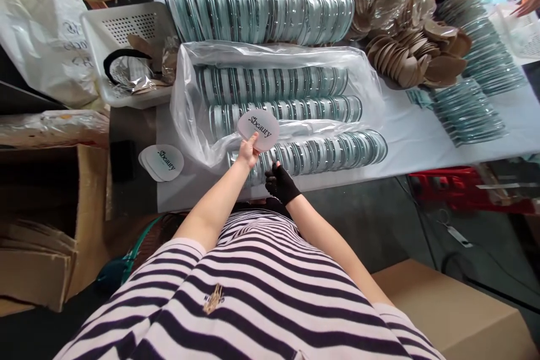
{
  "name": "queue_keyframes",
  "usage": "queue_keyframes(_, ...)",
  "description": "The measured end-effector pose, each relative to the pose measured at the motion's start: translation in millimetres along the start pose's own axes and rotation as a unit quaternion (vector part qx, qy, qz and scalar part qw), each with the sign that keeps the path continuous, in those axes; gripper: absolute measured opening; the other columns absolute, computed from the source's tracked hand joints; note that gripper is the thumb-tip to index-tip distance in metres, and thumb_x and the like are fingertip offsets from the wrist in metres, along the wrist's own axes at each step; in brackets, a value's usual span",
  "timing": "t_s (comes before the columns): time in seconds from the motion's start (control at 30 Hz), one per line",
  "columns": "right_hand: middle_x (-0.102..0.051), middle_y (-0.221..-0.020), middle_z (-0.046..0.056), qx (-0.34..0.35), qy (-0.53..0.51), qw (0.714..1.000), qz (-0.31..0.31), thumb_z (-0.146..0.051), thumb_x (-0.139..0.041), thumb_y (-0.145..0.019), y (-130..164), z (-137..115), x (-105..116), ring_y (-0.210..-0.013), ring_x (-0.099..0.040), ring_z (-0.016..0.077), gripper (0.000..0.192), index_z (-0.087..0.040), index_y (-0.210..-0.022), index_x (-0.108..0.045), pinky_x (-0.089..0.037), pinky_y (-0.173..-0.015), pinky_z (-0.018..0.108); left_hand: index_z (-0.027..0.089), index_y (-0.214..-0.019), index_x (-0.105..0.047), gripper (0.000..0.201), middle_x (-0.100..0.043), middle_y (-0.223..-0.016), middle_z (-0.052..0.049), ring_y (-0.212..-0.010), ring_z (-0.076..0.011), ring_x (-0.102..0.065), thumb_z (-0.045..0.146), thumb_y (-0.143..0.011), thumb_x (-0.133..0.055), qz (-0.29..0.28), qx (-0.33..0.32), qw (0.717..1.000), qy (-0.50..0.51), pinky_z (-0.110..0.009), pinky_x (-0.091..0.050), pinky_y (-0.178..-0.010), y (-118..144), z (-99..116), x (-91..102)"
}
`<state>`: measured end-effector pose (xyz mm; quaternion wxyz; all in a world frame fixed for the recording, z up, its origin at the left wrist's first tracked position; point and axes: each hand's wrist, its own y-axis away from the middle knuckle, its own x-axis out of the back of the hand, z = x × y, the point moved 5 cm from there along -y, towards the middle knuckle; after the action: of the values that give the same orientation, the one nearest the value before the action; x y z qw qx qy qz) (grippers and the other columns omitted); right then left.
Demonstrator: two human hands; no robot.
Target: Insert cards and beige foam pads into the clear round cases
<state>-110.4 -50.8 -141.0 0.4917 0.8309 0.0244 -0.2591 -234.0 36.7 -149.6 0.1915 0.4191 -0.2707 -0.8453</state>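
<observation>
Left hand [248, 152] pinches oval "Sbeauty" label [258, 130]; gloved right hand [280, 181], fingers curled at 5 o'clock, grip unclear

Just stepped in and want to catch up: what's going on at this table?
A person in a striped shirt holds a white oval label printed "beauty" in the bare left hand. The gloved right hand rests against a row of round discs in an open plastic bag. More labels lie stacked on the table.
</observation>
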Motion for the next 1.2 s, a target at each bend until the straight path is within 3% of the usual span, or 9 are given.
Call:
queue_keyframes(0.23,-0.048,-0.058,-0.004,-0.054,0.111,0.992,0.006,-0.045,-0.034,-0.100,7.4,-6.0,1.4,-0.043,-0.039,0.0083,0.036,-0.020,-0.080,-0.052,-0.034,-0.043,0.020,0.019,-0.115,-0.066,0.037,-0.075,-0.104,-0.008,-0.092,-0.0195,-0.072,0.022,-0.078,-0.075,0.003,-0.013,1.000,0.002,-0.034,-0.059,-0.085,-0.5,-1.7,-2.2)
queue_keyframes(0.37,-0.057,-0.062,-0.002,0.081,0.230,0.967,0.070,-0.047,-0.049,-0.090,24.2,-28.1,17.5,-0.047,-0.049,0.0112,0.032,-0.019,-0.106,-0.057,-0.044,-0.049,0.024,0.017,-0.107,-0.069,0.029,-0.076,-0.093,-0.006,-0.090,-0.0196,-0.071,0.018,-0.078,-0.074,0.012,-0.030,0.999,-0.024,-0.035,-0.058,-0.086,6.9,-2.2,-8.1)
queue_keyframes(0.43,-0.065,-0.076,0.002,0.219,0.307,0.914,0.148,-0.048,-0.050,-0.088,34.0,-55.2,22.3,-0.060,-0.059,0.0144,0.046,-0.019,-0.123,-0.053,-0.052,-0.060,0.028,0.017,-0.103,-0.070,0.028,-0.076,-0.091,-0.006,-0.093,-0.0208,-0.071,0.014,-0.075,-0.076,0.004,-0.040,0.998,-0.038,-0.036,-0.057,-0.088,15.9,-3.7,-12.5)
queue_keyframes(0.53,-0.064,-0.122,0.013,0.386,0.426,0.791,0.211,-0.045,-0.046,-0.089,49.8,-91.5,9.4,-0.108,-0.062,0.0202,0.057,-0.018,-0.139,-0.044,-0.051,-0.093,0.037,0.016,-0.098,-0.071,0.028,-0.076,-0.094,-0.008,-0.097,-0.0221,-0.070,0.012,-0.071,-0.079,-0.042,-0.062,0.996,-0.054,-0.037,-0.055,-0.092,31.7,-6.4,-18.8)
queue_keyframes(0.67,-0.040,-0.151,0.016,0.456,0.605,0.615,0.220,-0.039,-0.047,-0.089,59.3,-96.4,-27.1,-0.141,-0.035,0.0267,0.055,-0.016,-0.140,-0.049,-0.033,-0.114,0.047,0.015,-0.090,-0.072,0.019,-0.075,-0.092,-0.007,-0.094,-0.0202,-0.070,0.016,-0.072,-0.078,-0.080,-0.106,0.984,-0.117,-0.034,-0.054,-0.091,46.0,-7.2,-19.3)
queue_keyframes(0.73,-0.032,-0.155,0.017,0.475,0.634,0.565,0.231,-0.041,-0.047,-0.090,59.9,-88.0,-37.2,-0.144,-0.029,0.0284,0.059,-0.015,-0.143,-0.045,-0.030,-0.115,0.049,0.016,-0.088,-0.072,0.016,-0.075,-0.088,-0.006,-0.089,-0.0187,-0.071,0.018,-0.073,-0.078,-0.084,-0.124,0.978,-0.148,-0.032,-0.055,-0.089,50.0,-5.8,-18.4)
queue_keyframes(0.9,-0.029,-0.155,0.021,0.476,0.603,0.565,0.302,-0.041,-0.044,-0.091,59.3,-82.5,-28.9,-0.144,-0.028,0.0295,0.066,-0.011,-0.149,-0.032,-0.031,-0.114,0.049,0.015,-0.086,-0.073,0.016,-0.076,-0.087,-0.006,-0.086,-0.0196,-0.070,0.022,-0.073,-0.078,-0.082,-0.145,0.974,-0.155,-0.033,-0.056,-0.085,57.1,2.0,-15.8)
queue_keyframes(1.03,-0.041,-0.149,0.017,0.466,0.648,0.550,0.247,-0.037,-0.045,-0.090,62.2,-81.0,-36.6,-0.137,-0.040,0.0298,0.055,-0.016,-0.141,-0.046,-0.039,-0.108,0.047,0.014,-0.087,-0.073,0.015,-0.075,-0.086,-0.006,-0.087,-0.0208,-0.070,0.017,-0.073,-0.077,-0.021,-0.134,0.982,-0.133,-0.031,-0.055,-0.082,60.1,7.7,-5.1)
queue_keyframes(1.2,-0.070,-0.109,0.014,0.396,0.589,0.680,0.185,-0.034,-0.037,-0.092,48.3,-82.0,-37.7,-0.099,-0.064,0.0238,0.042,-0.014,-0.120,-0.062,-0.053,-0.085,0.035,0.014,-0.086,-0.071,0.020,-0.073,-0.078,-0.006,-0.083,-0.0224,-0.070,0.022,-0.070,-0.080,0.012,-0.078,0.993,-0.082,-0.031,-0.055,-0.072,73.0,2.5,-2.3)
